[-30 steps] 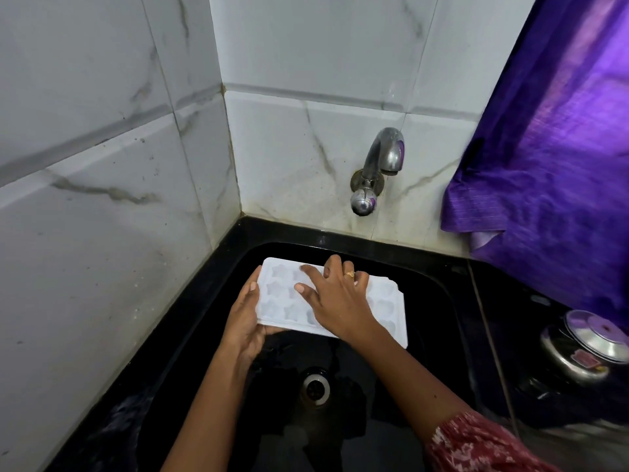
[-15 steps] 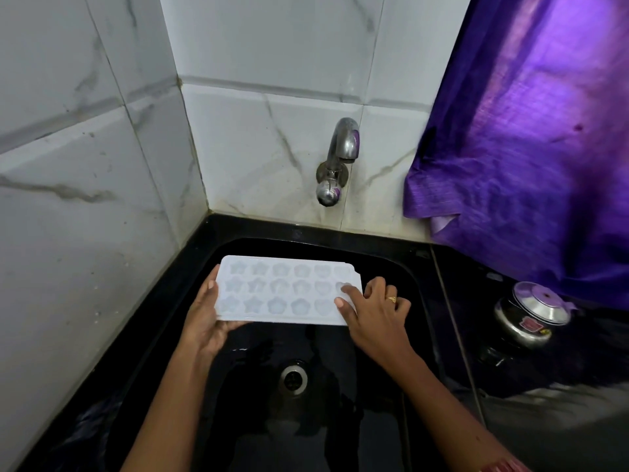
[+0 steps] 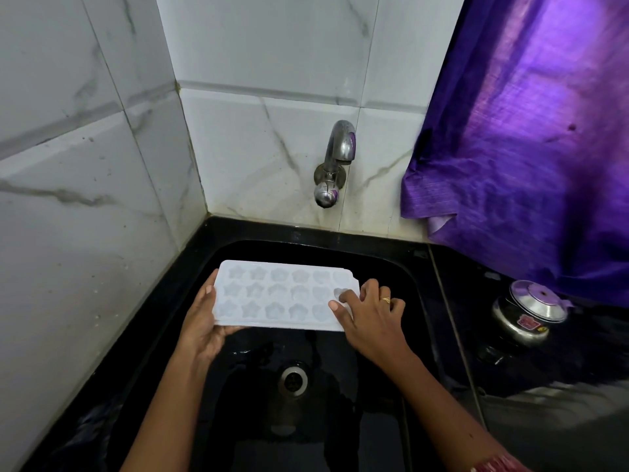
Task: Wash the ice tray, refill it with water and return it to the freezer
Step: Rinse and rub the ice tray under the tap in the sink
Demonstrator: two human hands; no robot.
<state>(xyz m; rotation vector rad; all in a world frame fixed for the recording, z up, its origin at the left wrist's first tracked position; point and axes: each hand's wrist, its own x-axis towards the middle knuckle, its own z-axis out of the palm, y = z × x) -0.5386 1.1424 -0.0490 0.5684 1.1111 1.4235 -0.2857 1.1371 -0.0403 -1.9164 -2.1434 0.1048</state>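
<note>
A white ice tray (image 3: 279,296) with star and flower shaped cups is held level over the black sink (image 3: 340,403), cups facing up. My left hand (image 3: 202,321) grips its left end from underneath, thumb on the rim. At the tray's right end rests my right hand (image 3: 369,316), with a ring on one finger, thumb and fingertips touching the last cups. A steel tap (image 3: 335,161) sticks out of the tiled wall above and behind the tray. No water runs from it.
The sink drain (image 3: 292,379) lies below the tray. White marble-look tiles (image 3: 85,199) close off the left and back. A purple curtain (image 3: 527,131) hangs at the right over the black counter, where a steel lidded pot (image 3: 529,313) stands.
My right hand slid from the middle of the tray to its right end. The left hand kept its hold on the left end. The view shifted right and closer.
</note>
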